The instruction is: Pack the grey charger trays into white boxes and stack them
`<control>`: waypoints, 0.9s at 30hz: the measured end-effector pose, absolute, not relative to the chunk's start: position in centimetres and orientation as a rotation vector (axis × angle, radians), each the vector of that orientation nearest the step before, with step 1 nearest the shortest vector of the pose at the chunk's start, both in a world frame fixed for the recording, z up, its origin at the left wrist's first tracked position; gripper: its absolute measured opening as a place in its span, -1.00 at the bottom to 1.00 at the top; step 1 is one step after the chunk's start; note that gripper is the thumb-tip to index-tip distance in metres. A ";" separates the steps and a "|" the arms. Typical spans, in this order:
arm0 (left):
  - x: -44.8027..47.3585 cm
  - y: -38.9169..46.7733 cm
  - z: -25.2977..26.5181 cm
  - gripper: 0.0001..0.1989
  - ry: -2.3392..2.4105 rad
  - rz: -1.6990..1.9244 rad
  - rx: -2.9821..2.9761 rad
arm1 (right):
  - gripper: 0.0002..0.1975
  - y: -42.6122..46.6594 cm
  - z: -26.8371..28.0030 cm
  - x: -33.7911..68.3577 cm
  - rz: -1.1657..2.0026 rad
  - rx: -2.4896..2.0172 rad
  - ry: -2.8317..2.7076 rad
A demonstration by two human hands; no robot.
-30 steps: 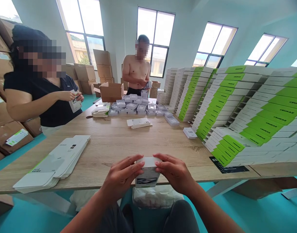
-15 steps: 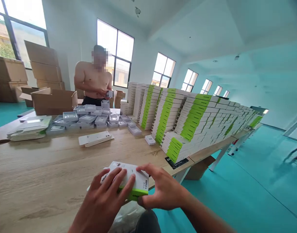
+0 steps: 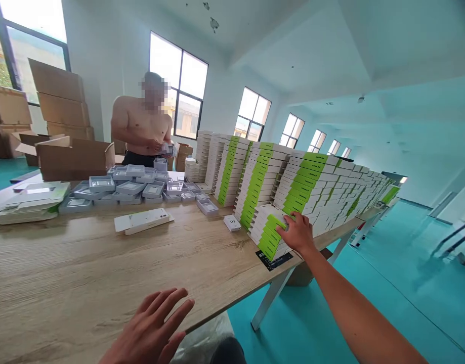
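My right hand (image 3: 299, 232) reaches out to the near short stack of white and green boxes (image 3: 269, 233). Its fingers grip a flat white box with a green end (image 3: 277, 222) at the top of that stack. The palm hides part of the box. My left hand (image 3: 158, 323) hovers over the near edge of the wooden table (image 3: 84, 273), fingers stretched out and holding nothing. A dark printed card (image 3: 273, 261) lies partly under the short stack.
Tall rows of boxes (image 3: 304, 187) run along the table's right side. A small white box (image 3: 231, 223), an unfolded carton (image 3: 143, 220) and many grey trays (image 3: 129, 188) lie farther back. Behind them a person (image 3: 141, 121) handles a tray beside an open cardboard box (image 3: 76, 159).
My right hand has carried the white and green box from in front of me to the short stack. My left hand has let go of it and opened.
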State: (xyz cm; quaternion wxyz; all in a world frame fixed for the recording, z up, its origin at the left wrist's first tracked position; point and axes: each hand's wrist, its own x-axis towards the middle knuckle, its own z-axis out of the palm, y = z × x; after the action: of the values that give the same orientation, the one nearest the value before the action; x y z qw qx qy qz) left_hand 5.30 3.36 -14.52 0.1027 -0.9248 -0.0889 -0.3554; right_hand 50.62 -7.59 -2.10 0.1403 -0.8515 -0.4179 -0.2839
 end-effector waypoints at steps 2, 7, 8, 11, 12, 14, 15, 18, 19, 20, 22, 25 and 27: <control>4.0 3.8 -14.8 -0.53 -0.337 -1.033 -2.811 | -0.58 -7.8 -2.2 49.9 -0.833 -2.484 -1.222; 1.1 4.7 -12.3 -0.57 -0.702 -0.805 -3.200 | -0.54 -6.5 -4.7 46.7 -1.013 -2.254 -1.251; 1.0 5.4 -11.7 -0.60 -0.787 -0.740 -3.285 | -0.57 -5.5 -6.0 45.6 -1.029 -2.110 -1.384; 1.2 9.0 -10.9 -0.70 -1.200 -0.697 -3.420 | -0.66 -2.1 -10.6 40.1 -0.715 -1.794 -1.850; 1.4 10.5 -11.1 -0.73 -1.326 -0.717 -3.402 | -0.69 -1.1 -11.9 37.7 -0.563 -1.754 -1.957; 1.6 13.0 -11.9 -0.77 -1.530 -0.804 -3.311 | -0.71 1.0 -13.7 32.7 -0.256 -1.708 -2.148; 1.7 14.0 -12.5 -0.77 -1.596 -0.859 -3.259 | -0.71 2.1 -14.1 30.4 -0.100 -1.679 -2.238; 1.7 15.4 -13.9 -0.73 -1.676 -1.011 -3.200 | -0.78 6.1 -14.0 25.4 0.214 -1.617 -2.379; 1.7 15.5 -14.2 -0.73 -1.662 -1.040 -3.215 | -0.81 7.7 -13.8 24.4 0.252 -1.620 -2.381; 1.6 15.5 -14.3 -0.75 -1.640 -1.061 -3.239 | -0.82 9.5 -13.7 23.7 0.263 -1.634 -2.366; 1.5 15.3 -14.4 -0.77 -1.610 -1.100 -3.274 | -0.77 13.2 -13.6 22.6 0.245 -1.667 -2.323; 1.5 15.3 -14.4 -0.77 -1.619 -1.176 -3.285 | -0.45 19.0 -13.5 21.4 0.168 -1.721 -2.275; 1.4 15.5 -14.4 -0.76 -1.630 -1.229 -3.288 | -0.23 22.9 -13.2 20.9 0.146 -1.758 -2.287</control>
State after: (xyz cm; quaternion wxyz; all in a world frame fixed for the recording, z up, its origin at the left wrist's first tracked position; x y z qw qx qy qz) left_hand 1.44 15.46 -14.37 -0.3564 -0.7939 -0.3934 -0.2967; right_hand 20.90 22.86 -13.17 0.1264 -0.6039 -0.7854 0.0502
